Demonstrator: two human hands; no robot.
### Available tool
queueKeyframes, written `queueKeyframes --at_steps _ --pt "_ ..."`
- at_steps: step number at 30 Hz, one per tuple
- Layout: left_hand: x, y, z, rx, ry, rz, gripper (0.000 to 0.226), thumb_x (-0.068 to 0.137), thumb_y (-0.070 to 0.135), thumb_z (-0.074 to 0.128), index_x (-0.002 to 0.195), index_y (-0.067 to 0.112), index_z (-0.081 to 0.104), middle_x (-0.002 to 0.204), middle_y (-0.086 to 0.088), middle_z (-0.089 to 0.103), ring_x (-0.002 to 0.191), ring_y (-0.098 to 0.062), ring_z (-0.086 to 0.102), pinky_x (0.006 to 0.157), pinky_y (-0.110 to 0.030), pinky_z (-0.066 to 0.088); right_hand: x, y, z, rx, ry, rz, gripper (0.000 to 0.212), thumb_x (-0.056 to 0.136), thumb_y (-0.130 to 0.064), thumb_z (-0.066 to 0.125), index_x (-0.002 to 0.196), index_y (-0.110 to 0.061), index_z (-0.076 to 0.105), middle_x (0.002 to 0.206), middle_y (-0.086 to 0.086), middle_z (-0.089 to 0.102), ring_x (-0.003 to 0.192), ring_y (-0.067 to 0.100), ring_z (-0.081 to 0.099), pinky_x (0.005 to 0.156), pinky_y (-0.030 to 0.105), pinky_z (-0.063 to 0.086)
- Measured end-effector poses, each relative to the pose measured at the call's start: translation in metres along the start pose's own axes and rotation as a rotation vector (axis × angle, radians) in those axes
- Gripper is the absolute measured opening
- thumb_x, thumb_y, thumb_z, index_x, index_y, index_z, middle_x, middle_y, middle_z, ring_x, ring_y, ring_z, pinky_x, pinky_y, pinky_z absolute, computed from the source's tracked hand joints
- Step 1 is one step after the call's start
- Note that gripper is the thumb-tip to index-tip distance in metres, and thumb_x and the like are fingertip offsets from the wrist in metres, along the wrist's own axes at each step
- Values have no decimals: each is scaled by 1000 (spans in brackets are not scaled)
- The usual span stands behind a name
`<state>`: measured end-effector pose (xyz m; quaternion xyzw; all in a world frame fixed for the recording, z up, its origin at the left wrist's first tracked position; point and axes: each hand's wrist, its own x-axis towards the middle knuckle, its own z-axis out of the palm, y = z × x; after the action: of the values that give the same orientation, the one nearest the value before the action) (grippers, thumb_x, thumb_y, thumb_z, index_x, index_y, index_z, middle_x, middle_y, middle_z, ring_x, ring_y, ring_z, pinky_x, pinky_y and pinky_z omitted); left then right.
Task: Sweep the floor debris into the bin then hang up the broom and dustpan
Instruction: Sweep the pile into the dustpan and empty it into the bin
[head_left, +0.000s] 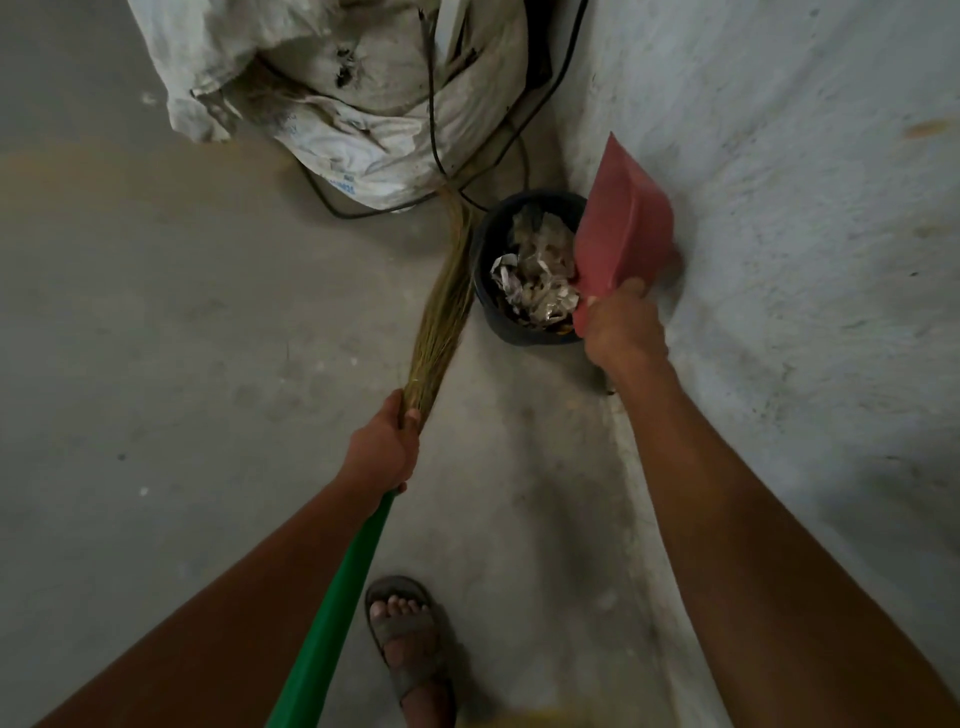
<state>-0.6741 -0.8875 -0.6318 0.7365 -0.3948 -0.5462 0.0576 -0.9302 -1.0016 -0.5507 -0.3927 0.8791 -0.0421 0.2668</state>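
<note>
Foot: bare toes in a worn dark sandal, planted on the concrete floor by its near edge, just right of the green handle.
Left hand: wrapped round the broom where handle met bristles; fingers curled tight together, thumb laid along the top.
Broom look: bright green smooth handle running back toward the near edge; long straw-coloured bristles, bundled narrow at the grip and tapering to a thin curved tip.
Broom place: slanted from the near edge up toward the far right, tip touching the floor between sack and bin, just left of the bin's rim.
Right hand: gripped the dustpan at its lower end, knuckles up, fingers curled under and close together; fingertips hidden.
Dustpan look: dull red plastic, flat and broad, widening away from the hand, one corner pointing up.
Dustpan place: tipped steeply over the right rim of the bin, beside the wall.
Bin: small, round, dark; stood on the floor close against the wall, filled with crumpled whitish paper and plastic scraps.
Sack: large, dirty white, woven, slumped at the far edge of the floor.
Cables: black, trailing over the sack and down behind the bin.
</note>
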Motion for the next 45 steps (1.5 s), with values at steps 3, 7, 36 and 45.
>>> queueKeyframes --at_steps 3,7,36,45 --pt "6 -9 6 1 -1 -16 55 110 43 37 163 35 22 119 -18 66 68 -23 63 45 -27 49 3 -9 22 -10 -84 -56 35 111 -19 42 143 -4 39 142 26 55 125 43 59 87 40 43" --pt "12 -25 15 -9 11 -32 55 110 44 38 162 35 24 117 -18 66 67 -23 63 47 -28 51 7 -24 51 36 -187 -112 41 109 -17 46 147 -7 34 145 26 49 123 41 60 93 43 51" --pt "10 -38 18 -18 -7 0 54 110 45 36 162 37 24 114 -18 66 70 -24 65 46 -27 52 -13 -7 104 -13 -68 -109 32 114 -22 39 140 -4 31 140 29 56 120 45 63 91 49 51" --pt "19 -52 21 -16 10 -14 53 110 42 37 162 35 25 114 -15 66 68 -22 63 45 -27 51 4 13 117 -7 -129 -77 34 112 -18 45 140 -4 31 140 29 57 124 44 62 96 47 52"
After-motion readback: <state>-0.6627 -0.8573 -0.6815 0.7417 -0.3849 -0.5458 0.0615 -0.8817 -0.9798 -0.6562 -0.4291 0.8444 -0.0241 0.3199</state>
